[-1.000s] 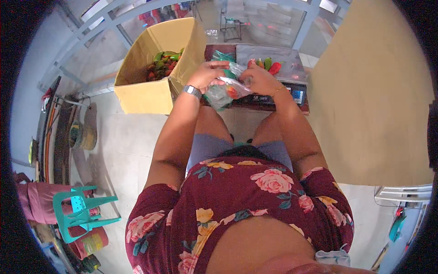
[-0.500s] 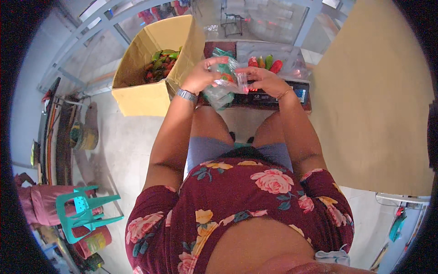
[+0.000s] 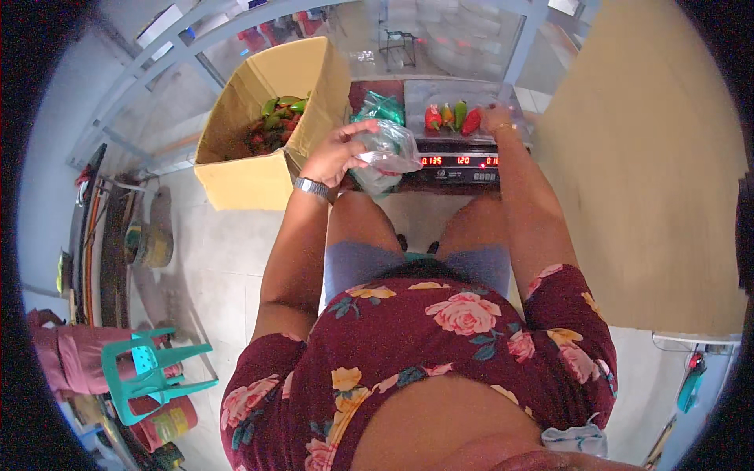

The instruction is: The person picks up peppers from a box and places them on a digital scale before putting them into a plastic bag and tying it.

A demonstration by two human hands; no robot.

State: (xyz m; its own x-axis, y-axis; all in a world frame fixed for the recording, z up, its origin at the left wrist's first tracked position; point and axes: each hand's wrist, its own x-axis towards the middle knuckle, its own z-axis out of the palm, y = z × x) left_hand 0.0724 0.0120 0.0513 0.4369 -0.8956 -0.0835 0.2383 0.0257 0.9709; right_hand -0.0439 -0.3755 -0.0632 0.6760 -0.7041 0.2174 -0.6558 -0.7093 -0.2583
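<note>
My left hand (image 3: 340,155) pinches a clear plastic bag (image 3: 390,149) at its left side, held in front of the scale. The bag bulges, and its contents barely show through the film. On the scale's platform (image 3: 420,96) several peppers lie in a row: a red one (image 3: 433,118) at the left, an orange-green one (image 3: 447,116), a green one (image 3: 460,115) and a red pepper (image 3: 471,122) at the right. My right hand (image 3: 496,122) is curled at the right end of that last red pepper, its fingertips partly hidden.
A cardboard box (image 3: 236,177) with red and green peppers stands open at the left. Green plastic (image 3: 380,107) lies beside the scale, whose display (image 3: 459,161) glows red. A large tan panel (image 3: 644,180) rises at the right. A turquoise stool (image 3: 157,373) is at lower left.
My right hand has left the plastic bag and moved right and forward to the peppers on the scale. My left hand still holds the bag. The scale's display now shows more fully.
</note>
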